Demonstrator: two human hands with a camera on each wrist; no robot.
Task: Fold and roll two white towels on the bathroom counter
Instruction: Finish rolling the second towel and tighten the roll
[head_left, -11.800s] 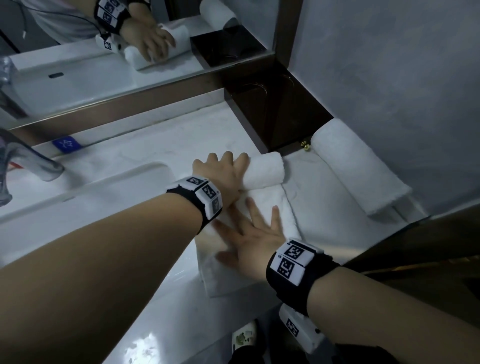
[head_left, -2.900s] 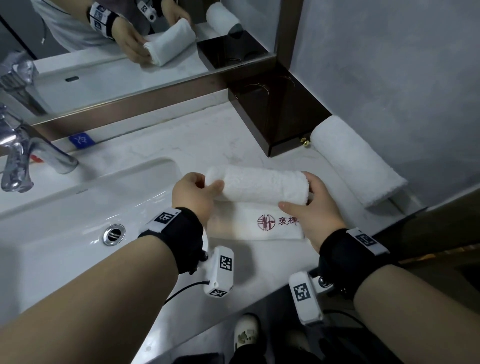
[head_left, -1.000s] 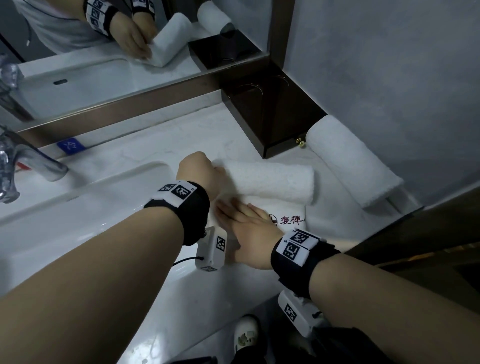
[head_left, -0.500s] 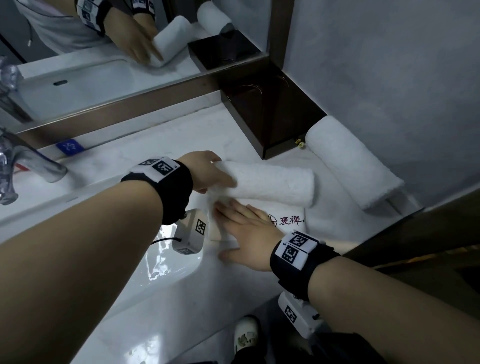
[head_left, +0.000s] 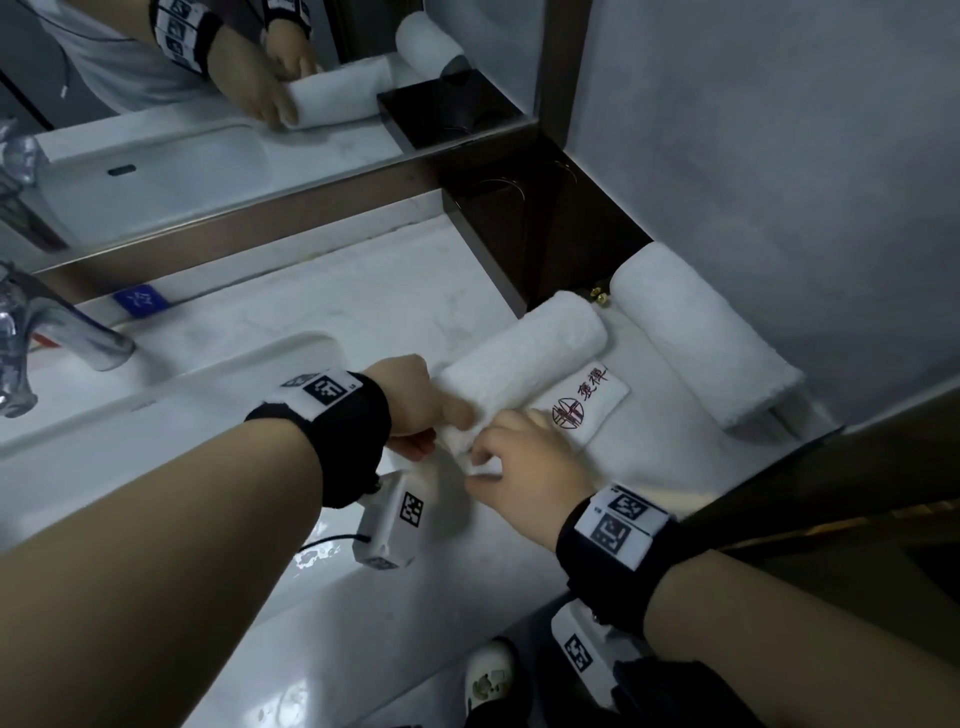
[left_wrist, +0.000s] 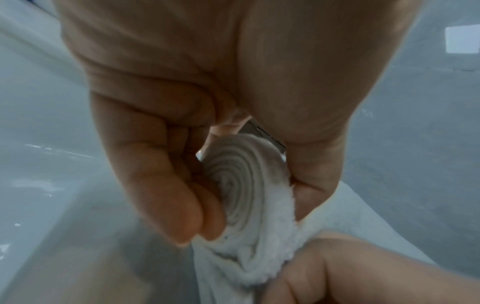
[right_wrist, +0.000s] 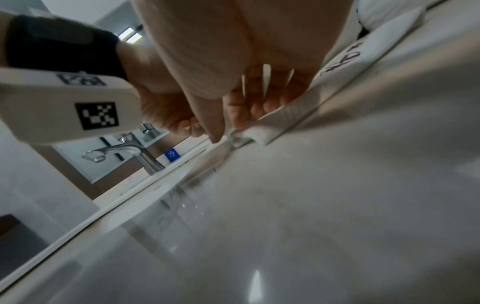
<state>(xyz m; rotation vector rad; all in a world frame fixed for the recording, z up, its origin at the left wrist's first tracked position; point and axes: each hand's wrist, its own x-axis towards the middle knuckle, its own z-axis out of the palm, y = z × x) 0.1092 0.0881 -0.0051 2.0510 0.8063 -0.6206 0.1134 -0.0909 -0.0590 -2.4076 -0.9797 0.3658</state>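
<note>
White terry cloth, soft and thick: the roll (head_left: 524, 358) lies on the counter (head_left: 332, 306) just right of the sink (head_left: 156, 410), with its far end near the dark box (head_left: 545, 244) in the corner. A flat tail (head_left: 587, 405) with a red logo lies spread beside it on the marble. A second towel (head_left: 696, 332), rolled, rests along the grey wall, apart from the first.

The left hand (head_left: 415, 400) grips the near end of the roll; in the left wrist view its thumb and curled fingers (left_wrist: 166, 185) close around the spiral end, and the layers look tight and even. The right hand (head_left: 524, 467) pinches the near edge of the tail, and its fingertips (right_wrist: 241, 115) curl over the hem.

I judge this towel is light and not fragile, but it has no stiffness. It will sag if it is lifted by one end, and the spiral can slide out like a telescope. The pile gives good friction to the skin, while the polished marble below seems slippery, so the roll may skate instead of turn. Best is to hold it at both ends, or from above with flat palms, and to keep the tail under light tension, so the layers do not loosen.
</note>
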